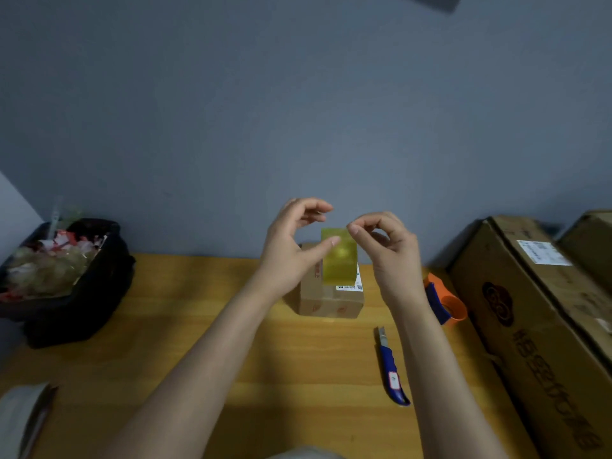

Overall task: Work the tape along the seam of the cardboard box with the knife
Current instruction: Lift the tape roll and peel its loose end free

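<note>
Holding a yellowish tape strip (339, 256) pinched between left hand (291, 250) and right hand (387, 250) above the cardboard box (328, 298) (knife (390, 369) idle on the table (165, 326)), risked folding onto itself if slackened.

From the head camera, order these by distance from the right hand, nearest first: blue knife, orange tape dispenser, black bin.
1. Orange tape dispenser, just right of the right hand's wrist.
2. Blue knife, on the table below the hand.
3. Black bin, far left.
</note>
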